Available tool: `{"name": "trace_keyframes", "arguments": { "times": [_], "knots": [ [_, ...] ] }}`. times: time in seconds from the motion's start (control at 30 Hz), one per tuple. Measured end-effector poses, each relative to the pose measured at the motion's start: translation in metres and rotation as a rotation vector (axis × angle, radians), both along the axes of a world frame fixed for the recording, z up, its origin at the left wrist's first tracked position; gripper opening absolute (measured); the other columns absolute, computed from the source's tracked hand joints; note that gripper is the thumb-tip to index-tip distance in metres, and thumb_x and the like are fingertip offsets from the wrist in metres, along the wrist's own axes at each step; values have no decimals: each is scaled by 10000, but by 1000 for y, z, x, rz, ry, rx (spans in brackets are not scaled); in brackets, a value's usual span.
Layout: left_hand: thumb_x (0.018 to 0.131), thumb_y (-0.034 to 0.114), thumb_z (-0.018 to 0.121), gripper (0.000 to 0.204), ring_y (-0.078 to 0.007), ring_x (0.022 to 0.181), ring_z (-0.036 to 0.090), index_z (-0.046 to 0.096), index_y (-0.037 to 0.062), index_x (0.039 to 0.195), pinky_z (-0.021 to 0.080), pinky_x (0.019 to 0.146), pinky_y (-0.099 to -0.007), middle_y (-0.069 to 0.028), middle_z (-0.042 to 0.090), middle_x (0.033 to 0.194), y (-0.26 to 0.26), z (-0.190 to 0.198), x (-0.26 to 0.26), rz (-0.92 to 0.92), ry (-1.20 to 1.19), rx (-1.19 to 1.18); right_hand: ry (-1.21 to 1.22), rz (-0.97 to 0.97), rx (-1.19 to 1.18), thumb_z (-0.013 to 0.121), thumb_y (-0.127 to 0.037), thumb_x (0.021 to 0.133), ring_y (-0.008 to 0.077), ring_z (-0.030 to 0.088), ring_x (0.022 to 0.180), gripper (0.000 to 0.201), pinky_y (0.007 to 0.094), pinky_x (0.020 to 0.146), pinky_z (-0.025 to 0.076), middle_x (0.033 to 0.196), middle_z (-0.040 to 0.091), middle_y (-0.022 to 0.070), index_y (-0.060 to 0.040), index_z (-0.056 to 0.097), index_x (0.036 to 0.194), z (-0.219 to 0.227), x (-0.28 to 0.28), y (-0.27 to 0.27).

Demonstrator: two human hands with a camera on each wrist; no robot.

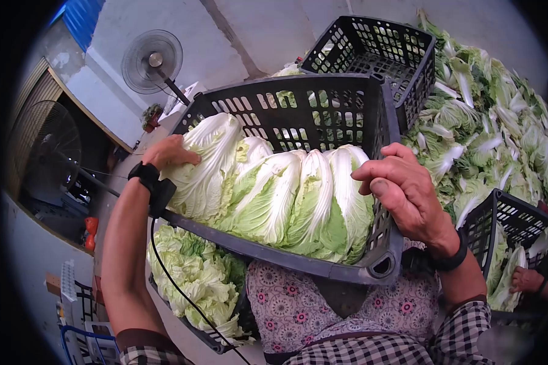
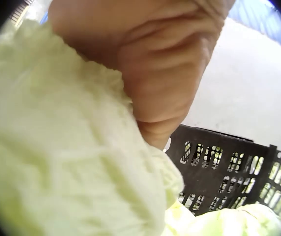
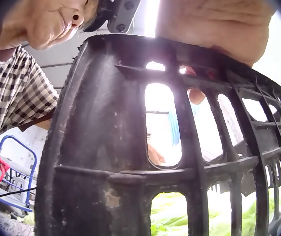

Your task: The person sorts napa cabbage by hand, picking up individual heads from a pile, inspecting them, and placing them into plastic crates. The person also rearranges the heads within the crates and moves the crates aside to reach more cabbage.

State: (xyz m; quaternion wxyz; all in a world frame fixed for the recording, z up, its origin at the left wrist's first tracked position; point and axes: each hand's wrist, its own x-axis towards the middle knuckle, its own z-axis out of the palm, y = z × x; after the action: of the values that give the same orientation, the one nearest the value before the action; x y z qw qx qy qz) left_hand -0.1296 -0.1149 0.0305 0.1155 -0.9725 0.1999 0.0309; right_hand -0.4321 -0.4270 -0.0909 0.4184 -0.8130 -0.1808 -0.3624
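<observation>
A black slatted crate [image 1: 298,255] holds a row of Chinese cabbages [image 1: 265,194] with their white stems upward. At its left end the left hand [image 1: 167,152] grips a cabbage [image 1: 207,164], thumb across the upper part; in the left wrist view the hand [image 2: 155,64] lies against that cabbage [image 2: 71,147], its fingertips hidden. The right hand [image 1: 408,194] is above the crate's right end, fingers bent and nothing seen in them. In the right wrist view this hand [image 3: 219,29] is over the rim of the crate [image 3: 96,123].
Another black crate [image 1: 408,103] stands behind. A large heap of cabbages [image 1: 487,140] lies at right. Below left is a crate of leafy cabbages [image 1: 201,274]. Another person's hand [image 1: 526,280] is by a crate [image 1: 523,213] at lower right. A fan [image 1: 155,59] stands back left.
</observation>
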Motion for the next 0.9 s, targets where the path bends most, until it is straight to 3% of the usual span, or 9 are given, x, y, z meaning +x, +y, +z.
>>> {"name": "trace_keyframes", "arguments": {
  "times": [0.1, 0.2, 0.3, 0.43, 0.53, 0.73, 0.83, 0.9],
  "knots": [
    [657, 367, 753, 491, -212, 733, 629, 647, -50, 894, 499, 680, -328, -128, 658, 837, 2, 6, -2, 16, -35, -93, 1, -6, -4, 524, -137, 873, 198, 602, 771, 198, 352, 899, 353, 831, 659, 61, -34, 652, 985, 0, 0, 0],
    [624, 230, 752, 422, -165, 620, 613, 638, -61, 908, 480, 587, -293, -100, 655, 767, 13, 9, -6, 83, 112, -461, 15, -9, -4, 517, -141, 876, 201, 602, 779, 202, 352, 901, 354, 835, 659, 63, -28, 648, 981, 0, -1, 0],
    [665, 103, 718, 303, -121, 569, 584, 631, -57, 908, 473, 551, -263, -60, 645, 752, 23, 12, -15, 85, 121, -655, 36, 10, 14, 514, -143, 876, 207, 601, 786, 205, 353, 904, 355, 847, 659, 68, -22, 645, 977, 2, -1, 1],
    [737, 18, 659, 242, -107, 629, 599, 614, -57, 963, 492, 592, -245, -52, 648, 801, 40, 16, -38, -81, 245, -1044, 4, -6, -7, 513, -146, 877, 216, 600, 808, 210, 356, 909, 356, 881, 662, 78, -14, 642, 976, 0, 1, 1],
    [761, 36, 669, 284, -116, 652, 610, 589, -62, 1016, 507, 622, -251, -59, 653, 835, 51, 18, -51, -45, 136, -1180, 6, -4, -30, 511, -149, 878, 224, 599, 832, 212, 361, 913, 356, 922, 665, 84, -10, 640, 974, 2, 0, 1],
    [833, 77, 650, 330, -116, 825, 617, 550, -43, 1124, 507, 762, -265, -70, 645, 982, 70, 6, -83, -265, -49, -1464, 23, -13, -43, 514, -162, 885, 231, 592, 873, 227, 362, 922, 357, 937, 671, 89, -16, 635, 1010, 0, 0, 1],
    [840, 60, 655, 352, -127, 863, 616, 530, -41, 1153, 500, 790, -271, -83, 642, 1025, 76, -1, -95, -391, -162, -1615, 85, -18, -118, 538, -209, 886, 232, 580, 949, 317, 375, 929, 376, 1010, 656, 103, -14, 584, 1132, 5, -2, -2],
    [846, 76, 663, 375, -134, 904, 611, 516, -37, 1171, 488, 826, -277, -89, 633, 1061, 77, -5, -107, -467, -227, -1697, 148, -14, -36, 560, -271, 882, 246, 563, 1009, 434, 387, 949, 382, 1092, 625, 119, -16, 511, 1230, 8, -4, 3]
  ]
}}
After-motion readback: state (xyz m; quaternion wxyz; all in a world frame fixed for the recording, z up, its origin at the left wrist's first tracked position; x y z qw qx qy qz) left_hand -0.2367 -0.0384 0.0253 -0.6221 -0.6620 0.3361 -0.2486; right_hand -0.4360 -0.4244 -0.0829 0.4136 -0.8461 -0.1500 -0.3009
